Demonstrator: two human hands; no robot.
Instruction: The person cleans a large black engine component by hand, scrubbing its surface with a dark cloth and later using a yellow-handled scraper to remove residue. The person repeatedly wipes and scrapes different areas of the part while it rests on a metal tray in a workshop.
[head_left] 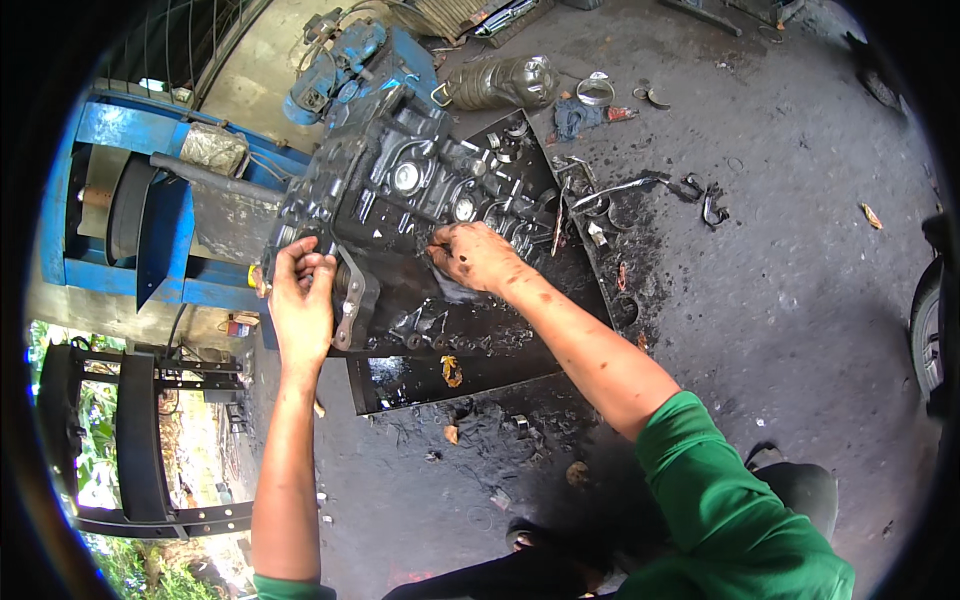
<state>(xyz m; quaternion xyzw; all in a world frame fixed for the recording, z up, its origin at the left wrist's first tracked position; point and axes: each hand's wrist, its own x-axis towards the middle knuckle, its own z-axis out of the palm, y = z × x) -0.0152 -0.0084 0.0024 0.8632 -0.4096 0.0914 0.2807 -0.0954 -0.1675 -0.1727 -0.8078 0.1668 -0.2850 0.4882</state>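
Observation:
A dark, oily engine block (385, 225) lies on a black metal tray (530, 362), its round metal openings showing along the upper side. At the block's left end is my left hand (303, 305), fingers bent and pressed together near the edge beside a metal bracket with holes (352, 300). Whatever those fingertips grip is too small to tell. My right hand (478, 257) is closed against the middle of the block, beside one of the round openings. Its fingertips are partly hidden, so what it grips cannot be made out.
Loose metal parts and a wrench-like tool (615, 190) lie on the tray's right edge and oily floor. A plastic jug (505, 83), blue rag (577, 118) and metal ring (595, 91) sit farther back. A blue steel frame (100, 270) stands left; a wheel (928, 335) is far right.

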